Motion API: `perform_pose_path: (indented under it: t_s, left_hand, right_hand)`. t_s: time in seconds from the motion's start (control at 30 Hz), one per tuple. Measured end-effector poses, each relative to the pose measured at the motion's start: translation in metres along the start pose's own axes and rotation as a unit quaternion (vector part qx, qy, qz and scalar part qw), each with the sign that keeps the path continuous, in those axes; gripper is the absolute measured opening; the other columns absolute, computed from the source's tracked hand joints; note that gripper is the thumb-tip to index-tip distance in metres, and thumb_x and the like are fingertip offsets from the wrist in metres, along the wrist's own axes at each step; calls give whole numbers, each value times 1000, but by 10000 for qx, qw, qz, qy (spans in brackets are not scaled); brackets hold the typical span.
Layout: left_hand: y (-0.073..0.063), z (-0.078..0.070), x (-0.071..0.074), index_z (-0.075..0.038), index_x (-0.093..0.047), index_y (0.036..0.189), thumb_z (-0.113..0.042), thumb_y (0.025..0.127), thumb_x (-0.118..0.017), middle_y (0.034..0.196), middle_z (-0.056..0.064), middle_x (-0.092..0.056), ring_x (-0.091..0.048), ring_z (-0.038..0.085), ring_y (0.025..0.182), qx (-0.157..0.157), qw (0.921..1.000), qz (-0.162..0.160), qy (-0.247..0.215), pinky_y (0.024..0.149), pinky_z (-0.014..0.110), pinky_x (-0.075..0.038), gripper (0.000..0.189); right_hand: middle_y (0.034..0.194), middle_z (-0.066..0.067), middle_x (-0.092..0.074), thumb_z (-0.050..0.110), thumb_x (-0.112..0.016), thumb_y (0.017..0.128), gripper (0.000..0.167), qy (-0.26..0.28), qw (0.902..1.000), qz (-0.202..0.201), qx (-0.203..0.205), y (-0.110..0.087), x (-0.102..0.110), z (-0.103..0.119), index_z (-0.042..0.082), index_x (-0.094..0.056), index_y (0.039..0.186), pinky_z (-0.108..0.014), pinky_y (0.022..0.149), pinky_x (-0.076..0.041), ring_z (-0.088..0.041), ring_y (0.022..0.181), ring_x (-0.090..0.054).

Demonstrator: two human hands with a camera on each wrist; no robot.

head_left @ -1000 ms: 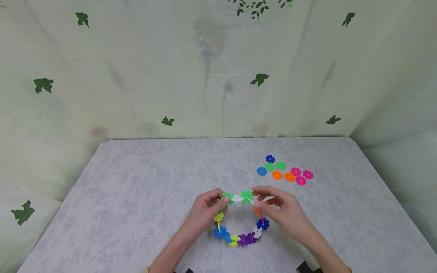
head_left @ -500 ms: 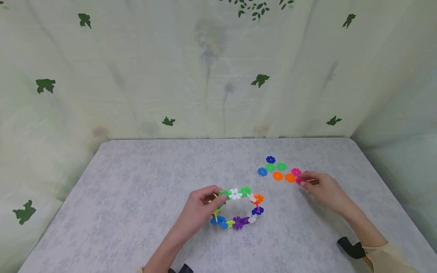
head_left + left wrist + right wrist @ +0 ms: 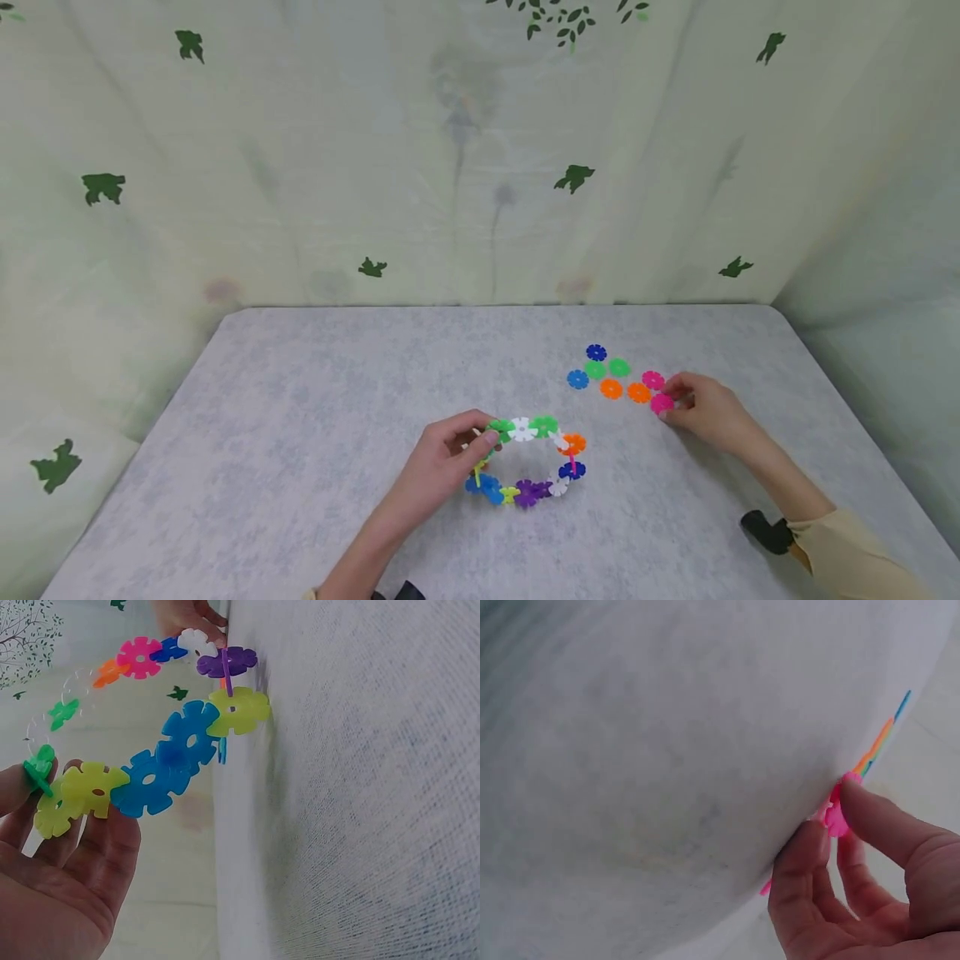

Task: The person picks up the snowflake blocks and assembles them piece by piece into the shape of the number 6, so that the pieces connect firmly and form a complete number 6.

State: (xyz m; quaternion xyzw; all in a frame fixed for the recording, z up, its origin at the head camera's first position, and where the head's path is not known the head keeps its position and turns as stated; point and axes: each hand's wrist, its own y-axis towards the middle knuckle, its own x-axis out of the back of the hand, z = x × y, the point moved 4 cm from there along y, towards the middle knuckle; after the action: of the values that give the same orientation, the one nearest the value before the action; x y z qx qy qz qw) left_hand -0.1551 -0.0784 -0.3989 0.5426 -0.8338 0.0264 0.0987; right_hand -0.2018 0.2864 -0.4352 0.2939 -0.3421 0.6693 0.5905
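A ring of interlocked snowflake discs in many colours hangs from my left hand. My left thumb and fingers pinch it at a green disc, with a yellow disc lying along the fingers in the left wrist view. Off to the right, my right hand is down at the loose discs on the table. Between its thumb and fingertips, a pink snowflake disc is pinched and tilted up in the right wrist view. Part of that disc is hidden behind the thumb.
Loose discs lie flat left of the right hand: two orange ones, including the orange disc, two green ones, a light blue disc and a dark blue disc. A patterned curtain hangs behind the grey table.
My right hand has left the ring and moved right to the pink discs, where it now pinches one. My left hand keeps holding the ring, which has tilted flatter in the head view.
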Motion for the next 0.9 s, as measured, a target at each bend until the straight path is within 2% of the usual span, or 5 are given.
perform_pose_path:
  t_s: [0.37, 0.53, 0.7, 0.8, 0.9]
  left_hand:
    - [-2, -2, -6, -19, -71, 104, -31, 100, -58, 90, 7, -61, -58, 21, 67, 192, 9996, 75, 178, 58, 25, -47, 18]
    - [-3, -3, -8, -18, -71, 104, -32, 100, -58, 89, 8, -61, -57, 20, 65, 168, 9996, 50, 204, 57, 24, -46, 19]
    - [-4, -6, -11, -19, -71, 105, -33, 100, -59, 90, 11, -61, -58, 21, 64, 77, 9998, -3, 204, 54, 24, -46, 19]
    - [-5, -10, -13, -20, -71, 104, -31, 99, -60, 89, 1, -63, -59, 19, 66, -286, 9983, -156, 491, 56, 26, -49, 16]
    - [-7, -15, -14, -24, -70, 104, -28, 100, -60, 90, -9, -64, -59, 13, 72, -887, 9896, -405, 1057, 61, 26, -50, 12]
  right_hand:
    - [99, -10, -67, 6, -64, 94, 16, 783, 9928, -832, 359, -36, -1, 39, 5, -68, 110, -29, 64, -55, -25, 84, -62]
    - [107, -9, -66, 11, -64, 97, 23, 1640, 9790, -1141, 417, -56, -4, 70, 6, -66, 119, -30, 70, -57, -30, 88, -65]
    - [99, -4, -67, 15, -66, 96, 24, 2330, 9587, -1345, 922, -71, -6, 104, 5, -66, 118, -29, 69, -57, -25, 80, -65]
    - [95, -4, -67, 15, -69, 94, 23, 2715, 9472, -1334, 1065, -81, -7, 121, 6, -66, 115, -29, 69, -57, -22, 77, -65]
    - [94, -7, -68, 12, -70, 92, 21, 3175, 9322, -1288, 1162, -90, -10, 136, 6, -68, 112, -33, 71, -58, -24, 76, -67]
